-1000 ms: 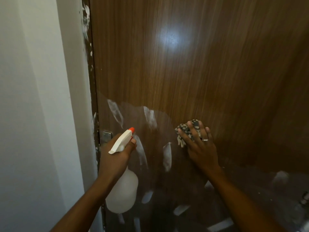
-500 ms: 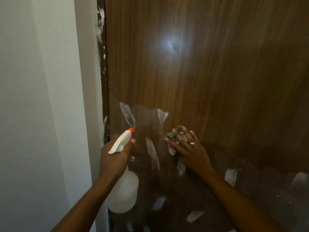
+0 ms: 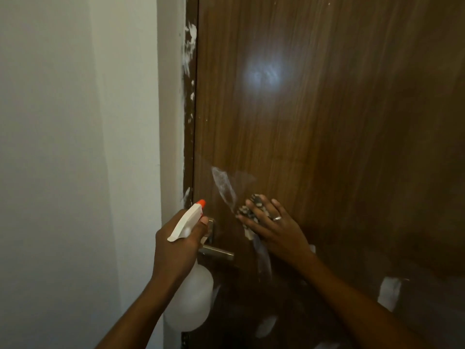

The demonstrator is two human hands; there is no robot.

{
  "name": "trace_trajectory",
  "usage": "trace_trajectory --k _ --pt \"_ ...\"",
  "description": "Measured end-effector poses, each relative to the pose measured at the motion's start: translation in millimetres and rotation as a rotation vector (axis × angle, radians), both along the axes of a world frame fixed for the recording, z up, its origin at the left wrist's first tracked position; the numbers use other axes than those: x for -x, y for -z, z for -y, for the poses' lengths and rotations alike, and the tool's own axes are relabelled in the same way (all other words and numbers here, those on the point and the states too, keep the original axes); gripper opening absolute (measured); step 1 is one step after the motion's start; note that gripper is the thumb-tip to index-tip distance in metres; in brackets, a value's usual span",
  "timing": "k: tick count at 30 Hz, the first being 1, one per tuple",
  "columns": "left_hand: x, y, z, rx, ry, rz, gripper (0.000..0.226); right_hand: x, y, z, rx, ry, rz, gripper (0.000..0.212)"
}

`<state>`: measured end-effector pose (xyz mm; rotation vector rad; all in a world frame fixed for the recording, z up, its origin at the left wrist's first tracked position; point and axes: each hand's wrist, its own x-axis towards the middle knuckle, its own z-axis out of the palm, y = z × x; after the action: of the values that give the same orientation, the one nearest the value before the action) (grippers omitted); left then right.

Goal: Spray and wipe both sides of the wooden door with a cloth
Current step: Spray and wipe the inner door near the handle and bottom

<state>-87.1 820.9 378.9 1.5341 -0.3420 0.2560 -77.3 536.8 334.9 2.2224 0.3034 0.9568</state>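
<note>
The dark brown wooden door (image 3: 327, 122) with its vertical grain fills the right of the view, shut against a brown door frame (image 3: 190, 96) smeared with white paint, and a plain white wall (image 3: 63, 147) lies to the left. The right hand (image 3: 274, 230) lies flat against the door face, just right of the silver metal lever handle (image 3: 219, 253). Its fingers are spread and nearly straight, pressing a bunched black-and-white patterned cloth (image 3: 247, 212) to the wood. The spread looks meant to put even pressure across the cloth so it drags rather than slips. A whitish smear (image 3: 224, 187) runs up and left from the cloth, and other white patches (image 3: 388, 293) sit lower on the door; whether these are spray residue or something stuck on cannot be told. The left hand (image 3: 176, 245) is curled round the neck of a white plastic spray bottle (image 3: 188, 298) with an orange nozzle tip, thumb up along the trigger head. The bottle is held upright just beside the door edge, with the nozzle aimed at the wood. That probably keeps the spray ready without crossing the wiping arm. This side of the door seems partly worked around the handle. The far side cannot be seen.
</note>
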Motion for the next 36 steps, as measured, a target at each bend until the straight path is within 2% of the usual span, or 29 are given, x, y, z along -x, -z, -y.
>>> trace_trajectory --k 1,3,5,7,12,15,18,20,25,30,32,36 --pt "-5.6 2.7 -4.5 0.006 0.011 -0.007 0.029 5.5 2.1 6.8 0.009 -0.007 0.021 0.063" --pt "-17.7 9.6 -13.0 0.020 0.029 -0.024 0.030 13.4 -5.8 10.5 -0.106 0.032 0.130 0.056" --pt "-29.8 14.2 -18.3 0.014 0.041 -0.044 0.032 4.7 -27.7 -6.5 -0.269 0.084 0.278 0.060" --pt "-38.5 15.1 -20.1 0.023 0.060 -0.075 0.031 -23.5 -51.1 -37.0 -0.341 0.091 0.315 0.069" --pt "-53.2 9.0 -31.4 -0.029 0.061 -0.064 0.047 -91.5 -63.1 -95.6 -0.121 0.010 0.118 0.072" --pt "-64.5 8.6 -40.5 -0.065 0.046 -0.067 0.037 -90.1 -33.7 -94.1 0.055 -0.023 -0.061 0.078" --pt "-73.4 10.8 -48.8 -0.044 0.094 -0.069 0.039 -66.5 -22.4 -66.6 0.191 -0.041 -0.169 0.081" --pt "-77.8 17.6 -53.9 -0.048 0.122 -0.086 0.041 -51.9 -34.8 -51.9 0.179 -0.012 -0.125 0.079" --pt "-64.8 55.8 -60.8 -0.214 0.043 -0.075 0.025 -51.9 -76.3 -63.4 -0.098 0.090 0.103 0.067" --pt "-45.6 99.2 -59.6 -0.237 0.042 -0.194 0.022 -66.3 -69.8 -82.5 -0.222 0.049 0.170 0.061" --pt "-37.6 106.9 -55.6 -0.207 0.039 -0.218 0.023 -72.1 -60.5 -87.5 -0.164 0.013 0.107 0.065" --pt "-31.0 113.2 -48.1 -0.174 0.007 -0.194 0.020 -75.3 -26.0 -94.3 0.028 -0.069 -0.216 0.082"
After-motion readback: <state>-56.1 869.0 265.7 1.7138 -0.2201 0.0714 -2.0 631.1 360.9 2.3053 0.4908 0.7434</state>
